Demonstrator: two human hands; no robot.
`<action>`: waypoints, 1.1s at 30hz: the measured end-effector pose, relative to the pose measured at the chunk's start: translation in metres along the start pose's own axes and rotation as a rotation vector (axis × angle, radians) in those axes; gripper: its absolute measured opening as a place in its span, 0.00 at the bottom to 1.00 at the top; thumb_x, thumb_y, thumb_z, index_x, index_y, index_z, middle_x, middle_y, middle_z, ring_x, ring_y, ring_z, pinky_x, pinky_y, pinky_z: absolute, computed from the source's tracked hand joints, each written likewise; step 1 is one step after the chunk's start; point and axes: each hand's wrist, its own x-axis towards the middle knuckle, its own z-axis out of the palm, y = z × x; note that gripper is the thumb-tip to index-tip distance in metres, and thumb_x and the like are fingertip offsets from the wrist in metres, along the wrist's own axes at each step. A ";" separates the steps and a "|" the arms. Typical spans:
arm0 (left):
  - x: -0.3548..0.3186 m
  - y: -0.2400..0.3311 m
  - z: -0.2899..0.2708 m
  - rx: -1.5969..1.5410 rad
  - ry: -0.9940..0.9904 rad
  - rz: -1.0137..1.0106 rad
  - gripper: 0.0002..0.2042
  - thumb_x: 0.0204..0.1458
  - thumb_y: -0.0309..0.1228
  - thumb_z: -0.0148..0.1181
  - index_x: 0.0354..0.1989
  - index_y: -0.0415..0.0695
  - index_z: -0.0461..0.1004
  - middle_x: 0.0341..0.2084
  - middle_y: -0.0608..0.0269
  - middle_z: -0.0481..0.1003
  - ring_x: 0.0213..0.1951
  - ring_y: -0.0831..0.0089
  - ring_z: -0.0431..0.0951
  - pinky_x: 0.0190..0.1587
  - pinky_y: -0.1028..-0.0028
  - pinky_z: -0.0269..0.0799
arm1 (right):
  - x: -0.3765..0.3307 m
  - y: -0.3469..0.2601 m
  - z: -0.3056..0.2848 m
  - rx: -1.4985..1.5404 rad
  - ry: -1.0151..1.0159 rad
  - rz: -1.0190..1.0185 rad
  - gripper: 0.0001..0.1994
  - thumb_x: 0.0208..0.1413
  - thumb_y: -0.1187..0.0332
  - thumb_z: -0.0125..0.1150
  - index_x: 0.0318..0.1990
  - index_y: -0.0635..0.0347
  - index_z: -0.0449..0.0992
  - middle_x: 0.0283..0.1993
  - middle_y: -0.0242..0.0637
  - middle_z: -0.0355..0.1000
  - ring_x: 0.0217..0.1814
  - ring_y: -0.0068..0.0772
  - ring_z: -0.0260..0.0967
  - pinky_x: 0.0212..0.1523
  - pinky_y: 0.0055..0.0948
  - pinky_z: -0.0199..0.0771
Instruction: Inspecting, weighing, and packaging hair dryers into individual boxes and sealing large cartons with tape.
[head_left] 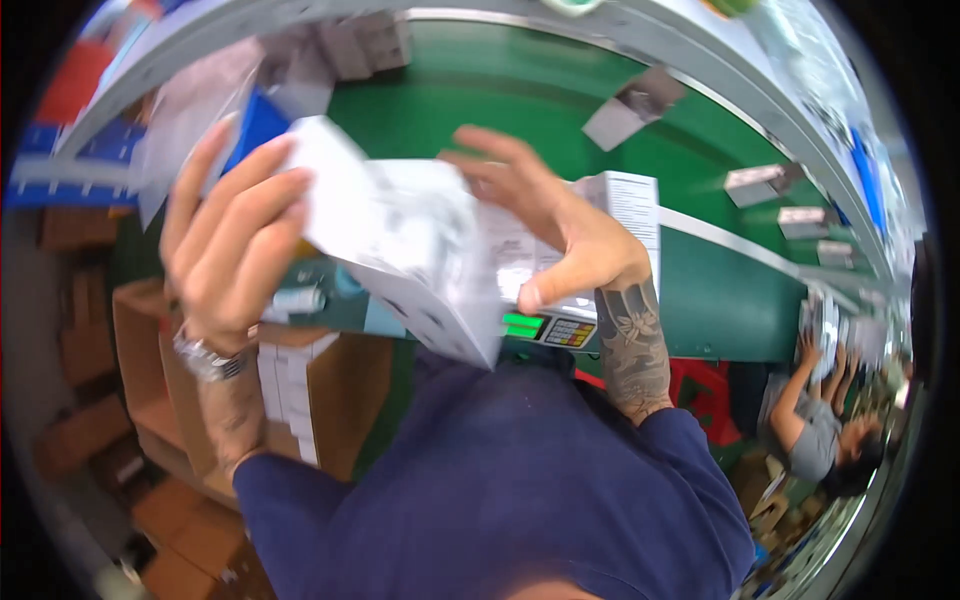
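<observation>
- Box (415,240) between your hands, tilted; long axis runs upper L to lower R.
- Your L hand (230,250) nearer, gripping its L edge.
- Your R hand (588,235) just beside, fingers spread; contact w/ box unclear (blur).

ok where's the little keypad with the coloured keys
In the head view, the keypad is right of centre, immediately right of the lit green display and below the right hand.

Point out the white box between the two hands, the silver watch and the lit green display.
White box (405,255), head view: near the middle, on its blurred side.
Silver watch (209,359), head view: its metal band.
Green display (522,325), head view: its screen's centre.
</observation>
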 end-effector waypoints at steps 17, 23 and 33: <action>-0.090 0.170 0.073 -1.511 0.468 -1.070 0.18 0.44 0.18 0.61 0.43 0.43 0.64 0.49 0.51 0.66 0.47 0.63 0.70 0.50 0.69 0.68 | -0.058 0.058 0.083 0.114 0.379 0.145 0.17 0.47 0.79 0.58 0.45 0.60 0.64 0.51 0.46 0.65 0.56 0.41 0.64 0.53 0.33 0.65; -0.066 0.168 0.061 -1.525 0.448 -1.238 0.23 0.47 0.17 0.60 0.50 0.42 0.57 0.38 0.57 0.73 0.40 0.68 0.74 0.48 0.71 0.71 | -0.055 0.033 0.082 0.210 0.419 0.175 0.10 0.49 0.79 0.59 0.39 0.61 0.68 0.39 0.39 0.70 0.38 0.29 0.67 0.45 0.28 0.68; -0.068 0.180 0.070 -1.484 0.279 -1.226 0.12 0.52 0.18 0.54 0.43 0.40 0.64 0.41 0.55 0.71 0.42 0.71 0.72 0.46 0.76 0.68 | -0.069 0.022 0.078 0.233 0.501 0.289 0.04 0.53 0.76 0.58 0.37 0.60 0.74 0.37 0.34 0.70 0.37 0.21 0.64 0.39 0.19 0.66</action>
